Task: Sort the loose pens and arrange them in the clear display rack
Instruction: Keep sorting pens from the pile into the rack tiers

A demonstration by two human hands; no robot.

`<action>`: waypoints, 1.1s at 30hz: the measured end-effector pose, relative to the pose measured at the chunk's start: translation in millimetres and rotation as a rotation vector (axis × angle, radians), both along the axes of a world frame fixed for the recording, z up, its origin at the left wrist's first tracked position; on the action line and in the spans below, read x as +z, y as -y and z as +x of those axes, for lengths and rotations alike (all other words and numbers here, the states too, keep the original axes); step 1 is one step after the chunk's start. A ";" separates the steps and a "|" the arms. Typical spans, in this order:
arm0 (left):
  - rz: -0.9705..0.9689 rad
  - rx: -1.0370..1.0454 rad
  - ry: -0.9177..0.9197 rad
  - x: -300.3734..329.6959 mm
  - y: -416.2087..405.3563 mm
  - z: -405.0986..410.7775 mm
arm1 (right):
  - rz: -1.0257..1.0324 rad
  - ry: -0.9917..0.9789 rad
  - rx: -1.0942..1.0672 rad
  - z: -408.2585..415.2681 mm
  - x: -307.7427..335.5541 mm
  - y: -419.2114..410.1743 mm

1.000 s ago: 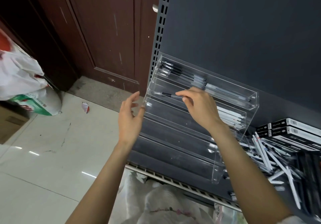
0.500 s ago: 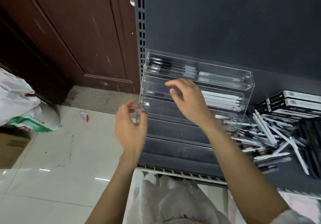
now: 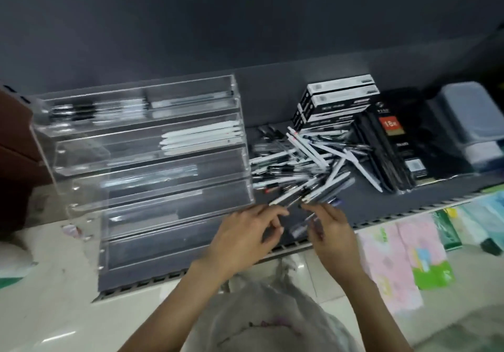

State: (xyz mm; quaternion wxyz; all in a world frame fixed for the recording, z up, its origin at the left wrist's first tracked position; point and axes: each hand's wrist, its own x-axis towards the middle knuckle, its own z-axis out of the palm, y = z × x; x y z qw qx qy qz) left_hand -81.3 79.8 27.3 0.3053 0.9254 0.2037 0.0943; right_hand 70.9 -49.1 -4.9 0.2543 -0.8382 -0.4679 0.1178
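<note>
The clear display rack stands on the left of the dark shelf. Its top tier holds black pens, the second tier white pens, and the lower tiers a few clear ones. The pile of loose pens lies just right of the rack. My left hand is at the pile's near edge with its fingers curled, and its fingertips touch the pen ends; blur hides any grip. My right hand is beside it and pinches a dark pen that points down and left.
Black-and-white pen boxes are stacked behind the pile. To their right lie black notebook packs and a grey-blue plastic container. A pale plastic bag and coloured packets lie below the shelf's perforated front edge.
My view has swung right from the rack to the pen pile. Both hands left the rack's upper tiers and came down to the pile's near edge.
</note>
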 end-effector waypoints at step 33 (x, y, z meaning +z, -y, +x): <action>0.304 0.210 -0.666 -61.4 55.7 171.4 | -0.225 0.066 0.329 156.5 -47.8 8.8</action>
